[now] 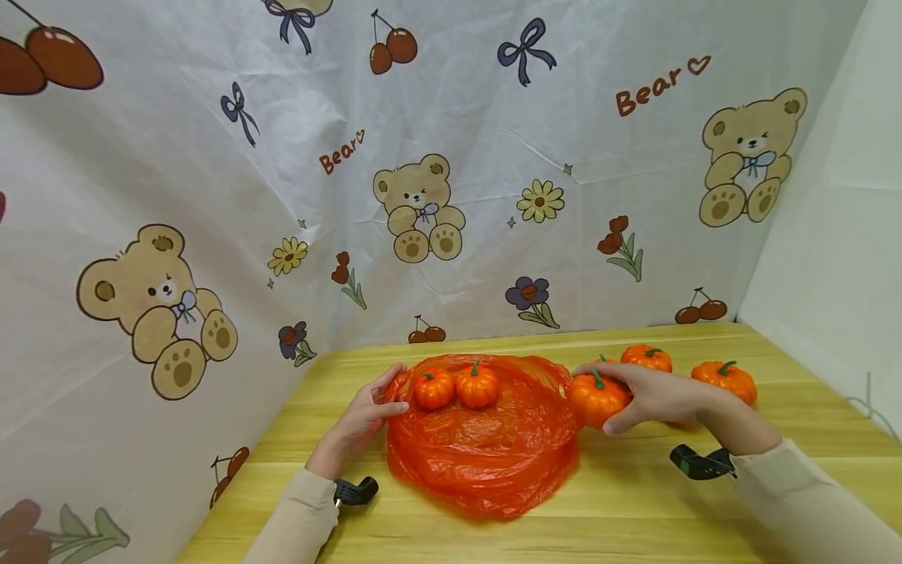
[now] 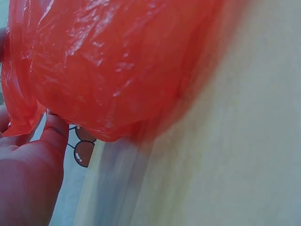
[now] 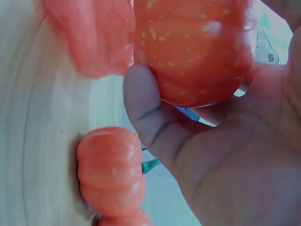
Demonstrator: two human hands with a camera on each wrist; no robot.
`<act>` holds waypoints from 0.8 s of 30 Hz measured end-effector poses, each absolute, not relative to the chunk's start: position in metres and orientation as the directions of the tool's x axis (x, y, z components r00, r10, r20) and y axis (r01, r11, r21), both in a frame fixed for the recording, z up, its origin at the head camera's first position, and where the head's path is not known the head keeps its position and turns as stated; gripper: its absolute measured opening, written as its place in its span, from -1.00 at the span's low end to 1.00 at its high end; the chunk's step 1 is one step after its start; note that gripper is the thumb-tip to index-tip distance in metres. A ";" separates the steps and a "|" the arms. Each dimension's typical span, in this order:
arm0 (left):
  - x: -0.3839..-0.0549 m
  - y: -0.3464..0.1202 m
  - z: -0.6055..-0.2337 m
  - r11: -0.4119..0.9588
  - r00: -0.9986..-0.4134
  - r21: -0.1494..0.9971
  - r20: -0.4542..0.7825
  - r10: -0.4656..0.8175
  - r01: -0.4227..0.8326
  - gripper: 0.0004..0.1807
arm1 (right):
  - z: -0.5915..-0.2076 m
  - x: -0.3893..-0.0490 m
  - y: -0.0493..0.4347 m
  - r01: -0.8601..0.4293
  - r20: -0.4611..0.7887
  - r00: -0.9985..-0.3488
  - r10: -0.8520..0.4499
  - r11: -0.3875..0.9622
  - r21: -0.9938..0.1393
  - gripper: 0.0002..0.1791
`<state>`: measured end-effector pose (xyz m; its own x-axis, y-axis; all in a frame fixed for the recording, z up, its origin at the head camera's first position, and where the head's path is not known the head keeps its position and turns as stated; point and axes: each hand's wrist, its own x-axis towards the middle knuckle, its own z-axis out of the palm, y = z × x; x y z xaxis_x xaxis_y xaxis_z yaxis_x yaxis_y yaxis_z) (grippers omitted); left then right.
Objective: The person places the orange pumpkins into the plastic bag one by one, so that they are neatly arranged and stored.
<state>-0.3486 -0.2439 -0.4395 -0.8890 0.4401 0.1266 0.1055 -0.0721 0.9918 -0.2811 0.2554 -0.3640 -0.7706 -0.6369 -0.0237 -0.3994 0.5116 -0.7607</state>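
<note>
A thin red plastic bag lies spread on the table with its mouth open. Two small orange pumpkins, one at the left and one beside it, show uncovered within its far part. My left hand holds the bag's left edge, which passes between thumb and fingers; the fingertips are partly hidden. At the bag's right side, my right hand grips another orange pumpkin with a green stem, thumb on the near side. In the right wrist view this pumpkin sits between thumb and fingers, above the table.
Right of the bag, more pumpkins stand on the wooden table: one at the back, one farther right, others partly hidden by my right hand. A bear-printed cloth hangs behind. Each wrist wears a black device.
</note>
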 end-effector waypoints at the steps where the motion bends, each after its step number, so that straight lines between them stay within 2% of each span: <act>1: -0.348 -0.244 -0.439 -0.072 -0.889 0.992 0.128 0.440 0.108 0.00 | -0.363 -0.282 0.254 -0.403 -0.021 -0.773 -0.634 0.517 -0.755 -0.11; 15: -0.349 -0.244 -0.440 -0.063 -0.888 0.992 0.127 0.441 0.110 0.01 | -0.356 -0.292 0.230 -0.304 -0.044 -0.827 -0.561 0.511 -0.804 -0.12; 24: -0.350 -0.244 -0.441 -0.071 -0.892 0.992 0.125 0.435 0.104 -0.01 | -0.350 -0.305 0.211 -0.298 -0.033 -0.852 -0.523 0.536 -0.790 -0.07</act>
